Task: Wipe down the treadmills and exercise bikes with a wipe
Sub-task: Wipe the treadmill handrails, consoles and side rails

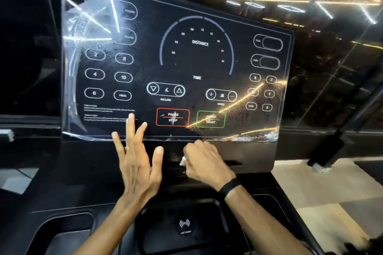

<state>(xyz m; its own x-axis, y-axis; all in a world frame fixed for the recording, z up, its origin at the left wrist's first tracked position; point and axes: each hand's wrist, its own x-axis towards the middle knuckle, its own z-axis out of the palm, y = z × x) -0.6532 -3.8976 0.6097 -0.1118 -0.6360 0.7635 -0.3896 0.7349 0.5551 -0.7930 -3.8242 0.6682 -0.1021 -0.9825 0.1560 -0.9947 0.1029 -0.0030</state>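
Hands below the treadmill console (176, 58): left hand (137, 161) spread, holding nothing; right hand (204, 161) pinches a white wipe (182, 161); charging tray (184, 227) beneath both

Above the hands and off to the right, a dark shiny wall (331, 51) is shining with long lines of yellow light (269, 0) and small white lights (290, 8). To the right of the hands and a bit lower, a pale floor (300, 188) is showing light and grey patches. Far to the left of the hands, everything is looking very dark, with one small white block (7, 133) sticking out.
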